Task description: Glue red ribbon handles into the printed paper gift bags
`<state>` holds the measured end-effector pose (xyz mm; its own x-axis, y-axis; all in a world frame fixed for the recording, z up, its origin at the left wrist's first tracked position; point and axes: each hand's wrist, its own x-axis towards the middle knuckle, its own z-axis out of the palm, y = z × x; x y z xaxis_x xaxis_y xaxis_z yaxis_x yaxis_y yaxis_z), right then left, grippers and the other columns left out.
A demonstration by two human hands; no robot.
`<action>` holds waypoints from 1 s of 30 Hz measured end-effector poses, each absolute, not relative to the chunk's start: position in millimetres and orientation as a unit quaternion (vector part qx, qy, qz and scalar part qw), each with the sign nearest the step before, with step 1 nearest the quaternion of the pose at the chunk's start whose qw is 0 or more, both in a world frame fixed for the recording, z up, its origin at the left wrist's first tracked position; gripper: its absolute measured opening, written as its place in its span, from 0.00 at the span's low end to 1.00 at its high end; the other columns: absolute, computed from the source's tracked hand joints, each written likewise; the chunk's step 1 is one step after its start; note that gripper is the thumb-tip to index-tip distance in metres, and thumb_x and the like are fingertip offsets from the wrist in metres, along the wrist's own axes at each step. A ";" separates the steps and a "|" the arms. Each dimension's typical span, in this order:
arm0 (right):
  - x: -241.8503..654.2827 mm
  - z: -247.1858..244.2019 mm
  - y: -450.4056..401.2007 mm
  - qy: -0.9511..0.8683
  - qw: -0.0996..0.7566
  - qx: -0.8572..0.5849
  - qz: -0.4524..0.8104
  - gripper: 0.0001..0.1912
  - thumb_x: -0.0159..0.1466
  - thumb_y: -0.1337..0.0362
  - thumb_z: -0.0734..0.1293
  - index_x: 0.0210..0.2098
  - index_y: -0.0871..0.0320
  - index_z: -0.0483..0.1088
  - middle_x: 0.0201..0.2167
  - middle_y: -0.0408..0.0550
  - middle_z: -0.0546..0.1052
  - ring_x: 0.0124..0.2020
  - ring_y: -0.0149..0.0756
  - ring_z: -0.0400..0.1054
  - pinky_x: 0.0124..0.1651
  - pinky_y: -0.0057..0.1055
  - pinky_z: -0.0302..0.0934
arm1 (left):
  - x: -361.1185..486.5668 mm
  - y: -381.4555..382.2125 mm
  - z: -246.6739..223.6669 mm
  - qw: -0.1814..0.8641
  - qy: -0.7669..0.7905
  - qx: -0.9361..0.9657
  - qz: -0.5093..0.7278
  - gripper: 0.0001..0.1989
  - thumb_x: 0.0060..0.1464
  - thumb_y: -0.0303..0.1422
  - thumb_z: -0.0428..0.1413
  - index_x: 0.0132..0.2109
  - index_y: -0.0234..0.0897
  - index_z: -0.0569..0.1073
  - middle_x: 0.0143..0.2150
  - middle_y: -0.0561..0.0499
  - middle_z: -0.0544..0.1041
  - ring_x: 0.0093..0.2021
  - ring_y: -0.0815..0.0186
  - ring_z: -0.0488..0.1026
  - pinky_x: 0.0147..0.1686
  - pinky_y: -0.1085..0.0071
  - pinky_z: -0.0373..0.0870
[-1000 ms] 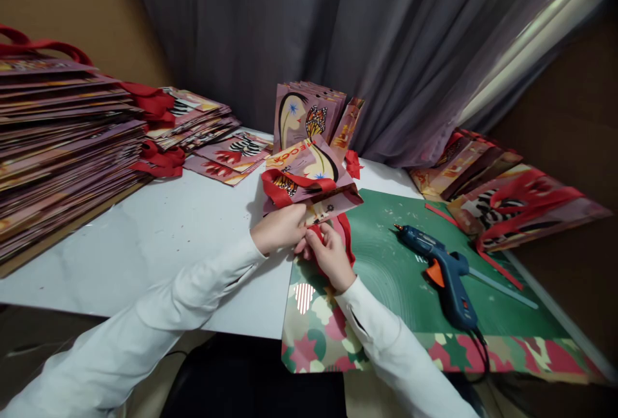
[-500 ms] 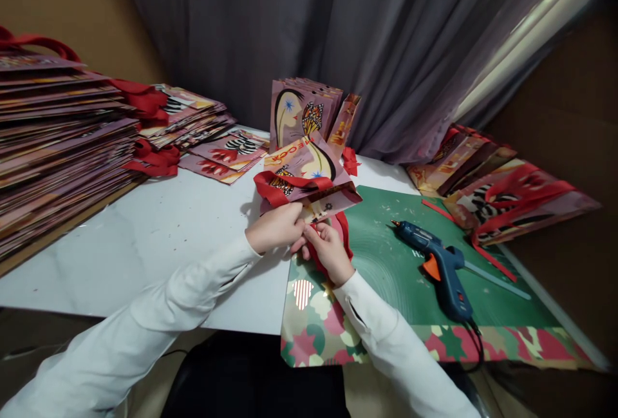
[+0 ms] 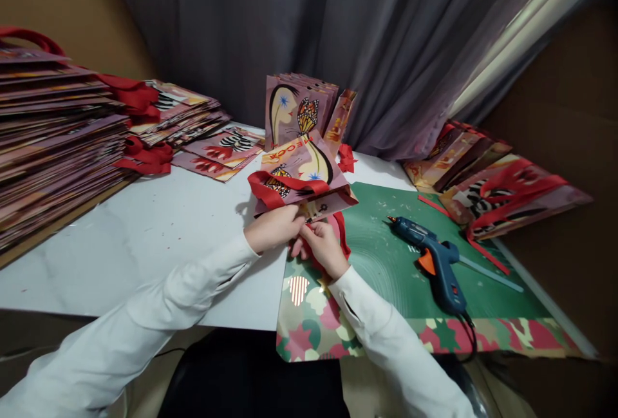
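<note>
A printed paper bag (image 3: 294,160) with a woman's profile and a butterfly lies tilted in front of me, its mouth toward me. A wide red ribbon (image 3: 270,196) loops over its upper side, and more red ribbon (image 3: 344,237) hangs below the mouth. My left hand (image 3: 275,228) is closed at the edge of the bag's mouth. Against its fingertips, my right hand (image 3: 326,247) pinches the red ribbon under the bag. The exact spot between the fingers is mostly hidden.
A blue glue gun (image 3: 434,260) lies on the green mat (image 3: 381,257) to the right. Flat bags form a tall stack (image 3: 58,147) at left. Finished-looking bags stand at the back (image 3: 294,109) and right (image 3: 506,192). A grey curtain (image 3: 232,25) hangs behind the white table (image 3: 145,237).
The whole view has shifted slightly, so things sit a little further left. Both hands stay together at the bag's mouth, with barely any finger movement.
</note>
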<state>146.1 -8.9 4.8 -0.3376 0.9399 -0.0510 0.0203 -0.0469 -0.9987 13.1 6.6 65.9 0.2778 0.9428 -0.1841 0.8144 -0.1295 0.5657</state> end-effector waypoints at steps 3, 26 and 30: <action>144.1 1.5 -10.9 -0.580 0.400 -0.433 0.562 0.22 0.58 0.46 0.63 0.19 0.56 0.65 0.10 0.43 0.70 0.10 0.26 0.57 0.15 0.23 0.50 | 13.9 5.1 68.0 0.288 0.597 0.744 0.084 0.12 0.58 0.36 0.45 0.34 0.38 0.70 0.30 0.47 0.80 0.33 0.59 0.77 0.32 0.71 0.67; 143.6 -5.7 -12.7 -0.619 0.421 -0.426 0.508 0.18 0.66 0.50 0.57 0.26 0.54 0.60 0.14 0.40 0.71 0.16 0.27 0.60 0.22 0.23 0.54 | 16.6 7.3 60.0 0.430 0.528 0.720 0.133 0.13 0.60 0.33 0.41 0.31 0.39 0.67 0.16 0.54 0.71 0.22 0.64 0.74 0.28 0.72 0.70; 148.5 -3.3 -23.5 -0.620 0.394 -0.441 0.516 0.16 0.67 0.51 0.57 0.30 0.55 0.64 0.13 0.38 0.69 0.16 0.28 0.60 0.24 0.24 0.54 | 15.7 13.6 55.2 0.428 0.531 0.713 0.164 0.13 0.59 0.32 0.43 0.39 0.36 0.72 0.23 0.51 0.76 0.24 0.63 0.74 0.27 0.70 0.71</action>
<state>148.5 -23.5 -3.3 -0.3009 0.9531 0.0336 0.1412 0.0793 -0.9868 15.7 13.6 55.2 0.3828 0.8969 -0.2214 0.6163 -0.0694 0.7845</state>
